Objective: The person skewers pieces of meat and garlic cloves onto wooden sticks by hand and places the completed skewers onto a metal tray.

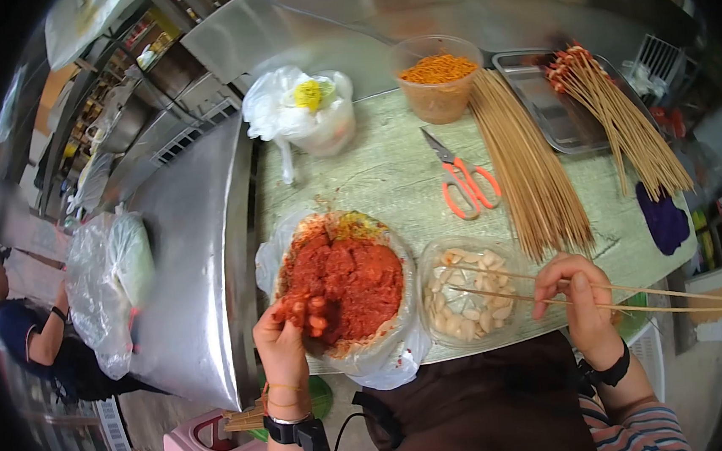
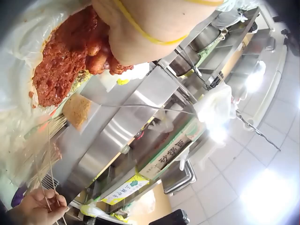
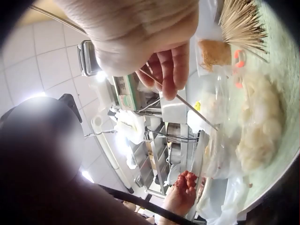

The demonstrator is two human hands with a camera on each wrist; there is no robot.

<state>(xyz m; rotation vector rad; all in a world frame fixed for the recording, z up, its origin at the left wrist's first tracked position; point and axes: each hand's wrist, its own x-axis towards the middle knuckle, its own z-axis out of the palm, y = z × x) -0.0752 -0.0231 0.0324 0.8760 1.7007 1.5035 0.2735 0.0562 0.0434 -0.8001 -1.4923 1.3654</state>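
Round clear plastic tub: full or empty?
Mostly full: orange shreds reach most of the way up the tub in the head view.

Head view: even, fairly bright indoor light, sheen on metal, rim curved and blackened. Wrist views: glaring white light spots, bent edges, soft detail.

Striped sleeve, 2 black wrist straps.

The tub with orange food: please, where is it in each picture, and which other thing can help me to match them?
Head view: the tub is at the top, right of centre.
Left wrist view: the tub is left of centre.
Right wrist view: the tub is upper right.
Shared landmark: the left hand, fingers coated red.
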